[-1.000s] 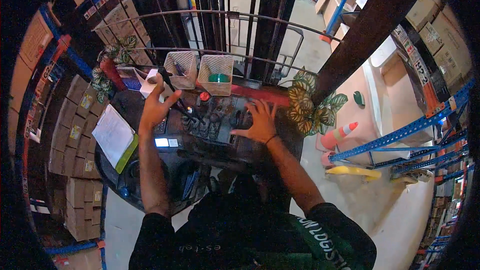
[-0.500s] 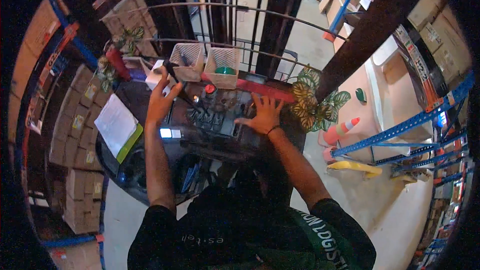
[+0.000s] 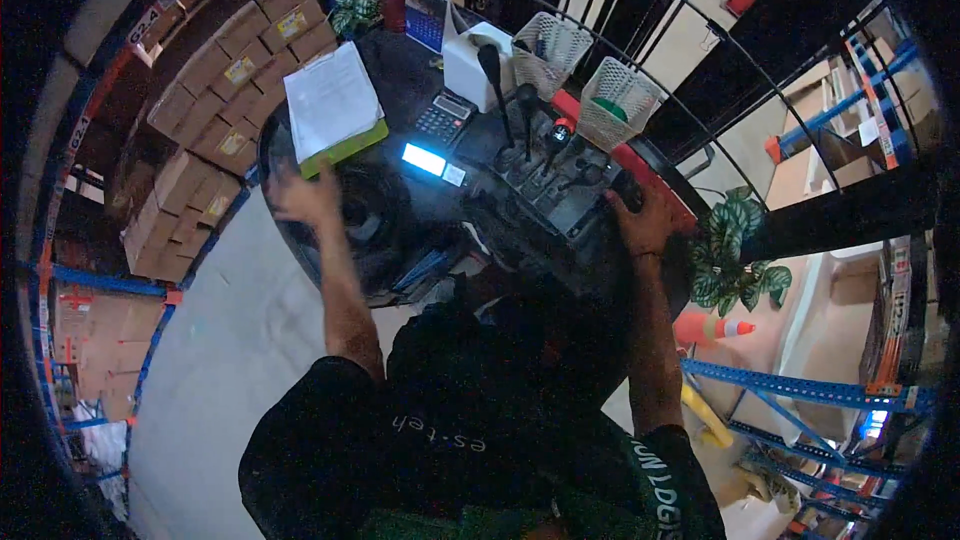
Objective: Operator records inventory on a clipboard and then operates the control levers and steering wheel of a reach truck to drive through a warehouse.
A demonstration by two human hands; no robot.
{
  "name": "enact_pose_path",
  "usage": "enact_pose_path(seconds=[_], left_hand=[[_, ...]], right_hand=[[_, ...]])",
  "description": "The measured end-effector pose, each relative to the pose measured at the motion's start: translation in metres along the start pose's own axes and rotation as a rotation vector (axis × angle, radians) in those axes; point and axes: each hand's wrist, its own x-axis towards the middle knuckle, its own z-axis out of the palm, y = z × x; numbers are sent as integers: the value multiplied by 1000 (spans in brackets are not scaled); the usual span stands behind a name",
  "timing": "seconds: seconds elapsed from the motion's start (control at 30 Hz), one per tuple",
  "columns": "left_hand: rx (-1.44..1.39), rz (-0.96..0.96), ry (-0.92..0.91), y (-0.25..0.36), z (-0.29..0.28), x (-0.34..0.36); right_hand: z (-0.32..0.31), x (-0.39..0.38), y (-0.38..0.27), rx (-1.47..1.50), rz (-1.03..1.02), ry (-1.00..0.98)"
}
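Observation:
My left hand (image 3: 308,202), smeared by motion, is over the left side of a dark forklift console, just below a stack of white papers (image 3: 333,100) on a green-edged board. A round black steering wheel (image 3: 368,215) lies beside its wrist. On the right, my right hand (image 3: 642,222) curls its thumb and fingers around a black knob (image 3: 627,190) at the console's right end. Between the hands are a lit display (image 3: 424,159), a calculator (image 3: 446,120) and several black control levers (image 3: 526,110), one with a red-topped knob (image 3: 562,128).
Two white mesh baskets (image 3: 617,105) stand behind the levers, beside a white box (image 3: 470,70). Metal bars (image 3: 690,10) rise beyond them. Leafy plants (image 3: 735,240) flank the console. Stacked cartons (image 3: 225,90) fill the left rack; an orange cone (image 3: 712,328) and blue rack beam (image 3: 800,380) are at right.
The view has turned left. My left hand has moved from near the white box down toward the steering wheel. My right hand, spread earlier above the levers, now curls around the black knob.

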Motion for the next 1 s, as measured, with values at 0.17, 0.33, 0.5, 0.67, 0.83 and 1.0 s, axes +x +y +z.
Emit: enact_pose_path(seconds=[0.17,0.33,0.5,0.67,0.83,1.0], left_hand=[[-641,-189,-129,-63,81,-2],[-1017,23,-599,-8,75,-20],[-971,396,-716,38,-3,-103],[-778,487,-576,-112,-1,-83],[-542,133,-687,-38,33,13],[-465,255,-680,28,81,-2]], right_hand=[[7,-9,-4,-109,-46,133],[-2,11,-20,99,101,-222],[-7,15,8,180,46,-26],[9,43,10,198,35,-69],[10,81,14,145,99,-4],[24,134,56,143,101,-42]])
